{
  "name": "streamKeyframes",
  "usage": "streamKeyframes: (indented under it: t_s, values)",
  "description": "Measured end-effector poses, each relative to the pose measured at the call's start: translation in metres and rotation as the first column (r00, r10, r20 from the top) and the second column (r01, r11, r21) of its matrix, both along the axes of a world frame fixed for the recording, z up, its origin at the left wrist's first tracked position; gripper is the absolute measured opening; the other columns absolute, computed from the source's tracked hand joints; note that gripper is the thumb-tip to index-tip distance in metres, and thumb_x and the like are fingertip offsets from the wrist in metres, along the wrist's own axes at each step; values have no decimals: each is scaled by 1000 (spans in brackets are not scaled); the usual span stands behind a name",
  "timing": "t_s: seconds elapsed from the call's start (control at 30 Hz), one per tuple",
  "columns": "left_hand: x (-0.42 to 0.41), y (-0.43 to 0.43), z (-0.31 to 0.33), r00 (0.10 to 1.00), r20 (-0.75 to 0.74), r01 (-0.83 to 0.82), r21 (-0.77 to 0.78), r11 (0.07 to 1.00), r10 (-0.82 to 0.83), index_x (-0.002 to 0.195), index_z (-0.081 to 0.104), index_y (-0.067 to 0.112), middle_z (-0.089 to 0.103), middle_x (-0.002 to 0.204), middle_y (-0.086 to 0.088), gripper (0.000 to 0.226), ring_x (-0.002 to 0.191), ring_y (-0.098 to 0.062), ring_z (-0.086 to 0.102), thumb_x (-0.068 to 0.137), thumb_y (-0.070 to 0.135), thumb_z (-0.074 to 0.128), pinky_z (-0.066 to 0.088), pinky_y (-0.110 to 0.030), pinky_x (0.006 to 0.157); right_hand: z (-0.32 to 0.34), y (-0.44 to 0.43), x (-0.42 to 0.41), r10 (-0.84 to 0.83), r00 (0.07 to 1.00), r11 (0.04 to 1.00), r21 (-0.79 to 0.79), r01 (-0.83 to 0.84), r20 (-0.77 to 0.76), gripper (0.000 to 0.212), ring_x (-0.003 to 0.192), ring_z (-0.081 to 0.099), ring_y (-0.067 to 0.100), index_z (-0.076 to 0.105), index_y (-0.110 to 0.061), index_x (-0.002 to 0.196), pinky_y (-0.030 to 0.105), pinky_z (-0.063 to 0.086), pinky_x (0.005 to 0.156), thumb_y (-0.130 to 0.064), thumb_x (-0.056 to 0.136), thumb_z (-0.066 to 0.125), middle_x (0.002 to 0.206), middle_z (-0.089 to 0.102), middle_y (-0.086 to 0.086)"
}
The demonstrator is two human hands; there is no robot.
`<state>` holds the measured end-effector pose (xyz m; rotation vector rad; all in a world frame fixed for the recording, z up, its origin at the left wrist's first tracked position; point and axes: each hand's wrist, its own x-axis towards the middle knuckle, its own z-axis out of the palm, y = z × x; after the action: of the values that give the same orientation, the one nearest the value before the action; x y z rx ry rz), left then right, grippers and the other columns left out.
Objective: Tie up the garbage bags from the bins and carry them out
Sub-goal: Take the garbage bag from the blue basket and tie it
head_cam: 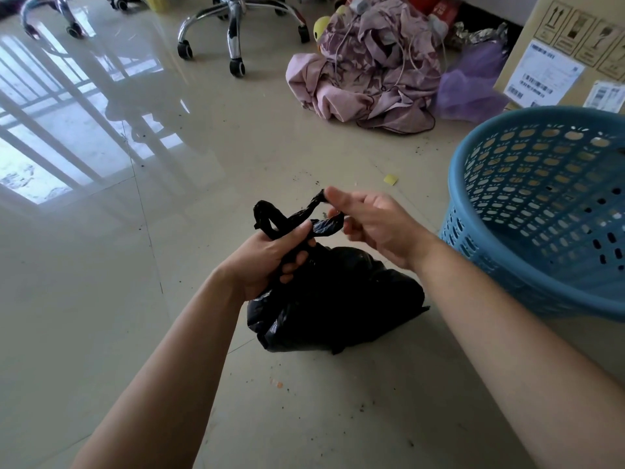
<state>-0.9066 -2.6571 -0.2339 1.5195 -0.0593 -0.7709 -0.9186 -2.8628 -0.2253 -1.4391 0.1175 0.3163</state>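
Observation:
A filled black garbage bag (338, 299) sits on the tiled floor in the lower middle of the head view. My left hand (270, 255) grips the bag's gathered neck, and a twisted loop of black plastic sticks up above its fingers. My right hand (368, 221) pinches the other twisted strand between thumb and fingers, just right of the left hand. The two strands cross between my hands. A blue perforated plastic bin (541, 211) stands at the right, with no bag in it.
A heap of pink and purple cloth (368, 72) with cables lies at the back. A cardboard box (571, 52) stands behind the bin. Chrome swivel-chair bases (236, 32) with castors are at the top. Crumbs and a yellow scrap (390, 179) dot the floor.

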Motion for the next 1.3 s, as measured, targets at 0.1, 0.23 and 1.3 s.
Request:
streamKeyframes:
  t_s: [0.1,0.23,1.3]
  values:
    - [4,0,3,999,7,-44,-35,998,44,99,70,11,57,69,-2,36,51,-11,40,90,44,60,32,-19,41,14,2,7,-104,978,990,-79,120,182,6,56,49,7,74,-14,90,17,41,53,-19,89,71,69,62,-1]
    - [9,8,6,988,-59,-152,-153,977,144,116,69,8,69,81,-3,46,54,-8,43,94,44,51,40,-16,49,15,-12,-7,-169,948,984,-15,180,269,5,63,59,11,76,-19,87,19,49,61,-18,88,72,70,67,0]
    - [8,21,19,993,113,53,-135,989,-38,72,24,19,67,89,-10,52,91,-24,64,78,-11,66,54,-29,84,-12,-21,-12,228,951,815,-576,-68,209,72,137,34,11,46,-47,136,25,32,113,-11,77,66,145,40,-11]
